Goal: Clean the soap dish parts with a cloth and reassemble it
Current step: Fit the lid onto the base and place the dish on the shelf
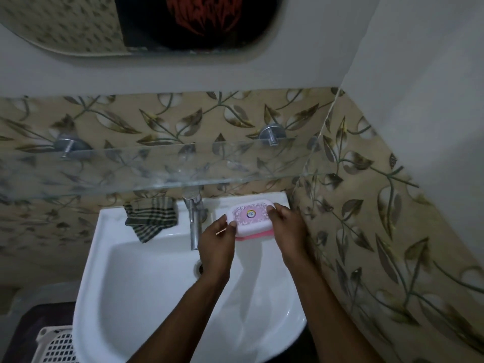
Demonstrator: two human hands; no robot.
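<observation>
Both hands grip soap dish (250, 216) on white sink (146, 284) rim, tiled corner

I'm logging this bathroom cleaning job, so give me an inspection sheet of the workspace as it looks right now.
Surface: white sink, basin bare; its back ledge carries the job's things.
Job's things: soap dish, white and pink lid on a pink base, at the right of the ledge; checked cloth lies bunched at the left of the ledge, untouched.
Clutter: nothing seen in the basin; glass shelf above appears bare.
Hands: left hand grips the dish's left end, right hand its right end.
Cables: nothing seen.
Surroundings: metal tap between cloth and dish; leaf-patterned tiles; mirror above; white basket on the floor, lower left.
</observation>
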